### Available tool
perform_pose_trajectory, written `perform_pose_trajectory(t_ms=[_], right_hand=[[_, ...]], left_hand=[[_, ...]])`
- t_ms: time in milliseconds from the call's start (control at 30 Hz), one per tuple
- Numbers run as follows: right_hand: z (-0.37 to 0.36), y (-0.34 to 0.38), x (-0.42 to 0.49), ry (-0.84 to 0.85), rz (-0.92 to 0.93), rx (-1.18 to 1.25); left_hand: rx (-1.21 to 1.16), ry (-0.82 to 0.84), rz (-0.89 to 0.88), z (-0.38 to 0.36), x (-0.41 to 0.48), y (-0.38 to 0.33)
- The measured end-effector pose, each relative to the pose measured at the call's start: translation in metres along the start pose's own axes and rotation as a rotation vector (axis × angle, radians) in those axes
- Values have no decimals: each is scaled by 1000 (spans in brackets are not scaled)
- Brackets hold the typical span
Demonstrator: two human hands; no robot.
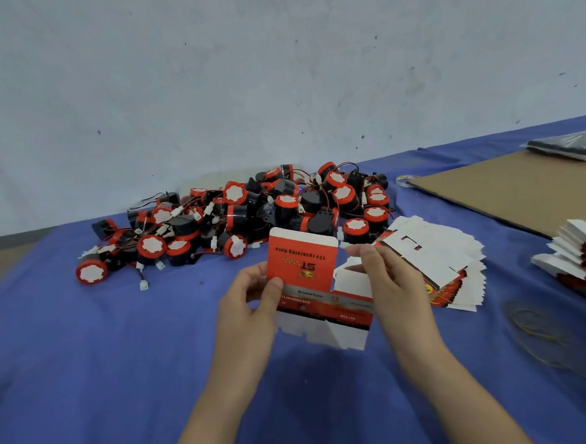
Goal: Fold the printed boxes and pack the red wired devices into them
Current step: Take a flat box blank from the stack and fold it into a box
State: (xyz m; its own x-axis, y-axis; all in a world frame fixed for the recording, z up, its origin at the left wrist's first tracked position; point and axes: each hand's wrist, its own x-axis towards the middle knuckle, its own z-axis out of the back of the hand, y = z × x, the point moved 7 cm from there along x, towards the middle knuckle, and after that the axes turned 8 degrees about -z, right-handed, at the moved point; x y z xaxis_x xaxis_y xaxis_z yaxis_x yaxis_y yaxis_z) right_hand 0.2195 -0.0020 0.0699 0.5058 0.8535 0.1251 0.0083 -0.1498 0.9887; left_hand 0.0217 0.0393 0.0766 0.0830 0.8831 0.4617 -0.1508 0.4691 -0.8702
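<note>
A flat red and white printed box [308, 275] is held up above the blue tablecloth [87, 354], its red lid flap pointing away from me. My left hand [255, 299] pinches its left edge with the thumb on the printed face. My right hand [388, 281] grips its right side, fingers curled round the white flaps. Behind the box lies a heap of red and black wired devices [236, 215] with white connectors. A fanned stack of flat boxes [448, 263] lies just right of my right hand.
A brown cardboard sheet [509, 191] covers the far right of the table, with a dark plastic bag [568, 145] at its far end. Another stack of flat boxes [582, 255] sits at the right edge. Yellow rubber bands [535, 334] lie near it. A pale wall rises behind.
</note>
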Motion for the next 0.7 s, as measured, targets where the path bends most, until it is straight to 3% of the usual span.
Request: perform_pose_trajectory(t_ms=[100, 233, 333, 500, 600, 700], right_hand=[[-1, -7, 5, 29, -44, 70], [-9, -28, 10, 150, -305, 321], [-17, -35, 7, 258, -393, 383], [-14, -32, 3, 206, -287, 258], [-15, -22, 2, 179, -129, 76], [-27, -22, -1, 246, -45, -58]], left_hand=[[0, -46, -71, 7, -1, -11], [12, -64, -186, 12, -3, -22], [-28, -21, -187, 12, -6, -23], [-155, -168, 37, 30, -4, 2], [-314, -112, 283, 20, -5, 23], [-270, -71, 338, 16, -5, 29]])
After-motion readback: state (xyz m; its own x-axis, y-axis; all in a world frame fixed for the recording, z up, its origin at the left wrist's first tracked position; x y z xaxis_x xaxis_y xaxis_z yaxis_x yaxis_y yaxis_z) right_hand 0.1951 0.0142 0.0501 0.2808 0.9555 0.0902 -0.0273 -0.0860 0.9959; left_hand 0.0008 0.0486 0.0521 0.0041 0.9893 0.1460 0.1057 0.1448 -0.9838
